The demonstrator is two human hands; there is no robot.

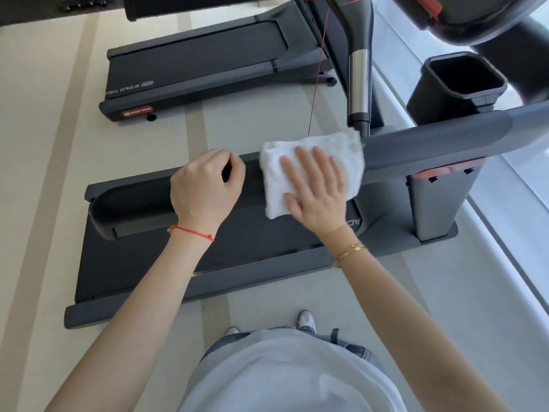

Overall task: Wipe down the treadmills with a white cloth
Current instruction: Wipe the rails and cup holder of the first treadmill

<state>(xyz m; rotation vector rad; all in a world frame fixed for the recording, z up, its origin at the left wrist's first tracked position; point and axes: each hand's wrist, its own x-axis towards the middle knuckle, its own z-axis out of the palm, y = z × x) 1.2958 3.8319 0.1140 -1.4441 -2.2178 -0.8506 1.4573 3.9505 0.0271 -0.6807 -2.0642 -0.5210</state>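
**Cloth flat on the handrail, wipe under way**

Nearest to me are my own arms, reaching out over the near treadmill [208, 257], whose dark belt runs under them. My right hand [316, 188] lies flat on the white cloth [312, 168], fingers straight and spread, pressing it onto the grey handrail [430, 138] rather than curling round it, so that grip is released, palm down. The cloth is folded and draped over the rail about midway along, with its lower edge hanging loose toward the belt. My left hand [206, 185] is just beside the cloth on the same rail; its fingers are curled and seem to wrap the rail to steady me, though the underside of the grip is hidden.

Since only palm pressure holds the cloth, I judge that a quick stroke could let it bunch up or slide off the rounded rail and drop onto the belt. The thin red cord [319, 69] hanging just beyond the cloth could snag if I sweep toward the upright post [359, 81].

Farther off, across a strip of pale floor [44, 114], stands the second treadmill [193, 66], which I take to be waiting its turn.
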